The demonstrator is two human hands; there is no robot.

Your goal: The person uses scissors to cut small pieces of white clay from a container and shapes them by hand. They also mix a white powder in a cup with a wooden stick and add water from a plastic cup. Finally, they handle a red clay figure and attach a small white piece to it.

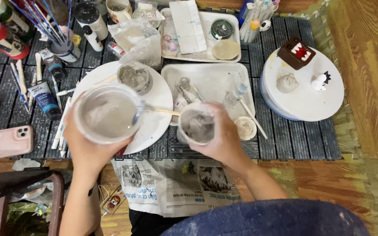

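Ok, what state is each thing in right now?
Left hand: holds big cup.
Big cup: open, grey mix inside.
Right hand: holds small cup.
Small cup: open, grey paste inside.
Third cup: upright on plate.
Plate: flat, smeared.
Phone: face down.

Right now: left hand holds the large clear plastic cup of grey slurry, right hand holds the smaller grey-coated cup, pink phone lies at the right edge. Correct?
One error. The pink phone lies at the left edge, not the right, as the head view shows. The rest holds: left hand holds the large clear plastic cup, right hand the smaller grey-coated cup.
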